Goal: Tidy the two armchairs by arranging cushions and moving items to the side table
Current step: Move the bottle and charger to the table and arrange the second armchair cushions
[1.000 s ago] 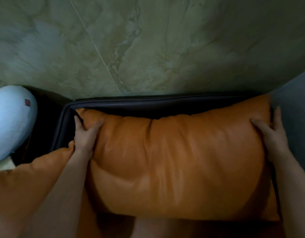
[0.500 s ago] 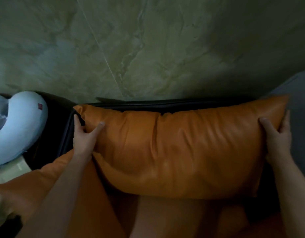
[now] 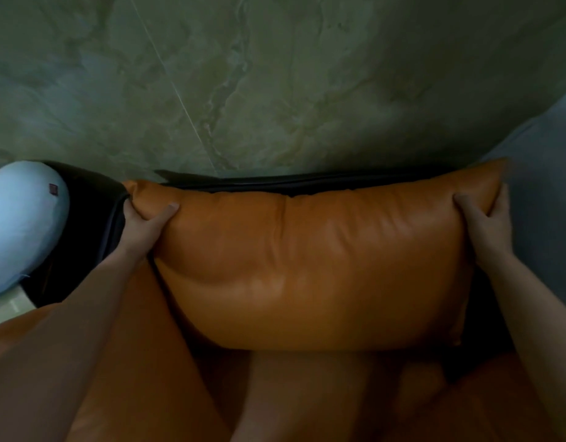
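A wide orange leather cushion [image 3: 313,260] stands against the dark back frame [image 3: 307,183] of the armchair. My left hand [image 3: 144,224] grips its upper left corner, thumb on the front face. My right hand [image 3: 485,224] grips its upper right corner the same way. Below the cushion lies the orange seat [image 3: 323,403], and an orange arm cushion [image 3: 141,362] runs along the left under my forearm.
A pale blue curved pillow [image 3: 23,224] with a small red label lies left of the chair on a dark surface. A green marbled wall [image 3: 275,74] rises behind the chair. A grey surface [image 3: 543,193] stands at the right.
Both hands have pushed the cushion up and back against the chair's frame. Its top edge now covers more of the dark frame, and my fingers close tighter on the corners.
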Tool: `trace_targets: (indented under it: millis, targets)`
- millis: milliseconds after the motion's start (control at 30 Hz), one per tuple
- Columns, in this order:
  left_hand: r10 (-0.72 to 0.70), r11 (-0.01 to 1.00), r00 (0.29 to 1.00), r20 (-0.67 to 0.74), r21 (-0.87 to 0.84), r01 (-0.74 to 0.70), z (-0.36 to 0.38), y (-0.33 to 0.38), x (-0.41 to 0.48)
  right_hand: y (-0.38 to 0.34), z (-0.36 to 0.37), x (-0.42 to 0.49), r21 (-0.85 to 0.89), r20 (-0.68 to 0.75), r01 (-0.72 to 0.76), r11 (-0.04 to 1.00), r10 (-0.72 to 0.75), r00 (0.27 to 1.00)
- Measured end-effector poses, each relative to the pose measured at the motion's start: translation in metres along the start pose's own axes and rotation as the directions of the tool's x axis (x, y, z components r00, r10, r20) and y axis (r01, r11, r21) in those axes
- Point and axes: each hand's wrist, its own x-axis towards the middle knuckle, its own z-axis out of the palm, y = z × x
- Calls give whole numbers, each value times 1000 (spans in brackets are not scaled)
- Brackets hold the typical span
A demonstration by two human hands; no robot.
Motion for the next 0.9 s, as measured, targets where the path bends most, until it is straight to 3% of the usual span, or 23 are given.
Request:
trace_targets:
  millis: [300, 600, 767, 833, 900]
  targets:
    - [166, 985, 983, -82, -38, -170, 8, -3, -4, 0, -5, 9, -83, 90, 88, 993, -80, 993]
    - [288, 944, 941, -180, -110, -310, -3, 12, -45, -12, -28, -19, 75, 9, 110, 991, -111, 994]
    - [284, 943, 950, -126, -145, -301, -13, 2, -50, -23, -17, -19, 110, 2, 96, 989, -97, 995]
    - [260, 954, 961, -96, -126, -271, -14, 0, -49, -26, -13, -19, 40, 18, 76, 996, -77, 997]
    - [246, 967, 965, -94, -42, -250, -13, 3, -50, -32, -8, -19, -139, 24, 64, 988, -62, 998]
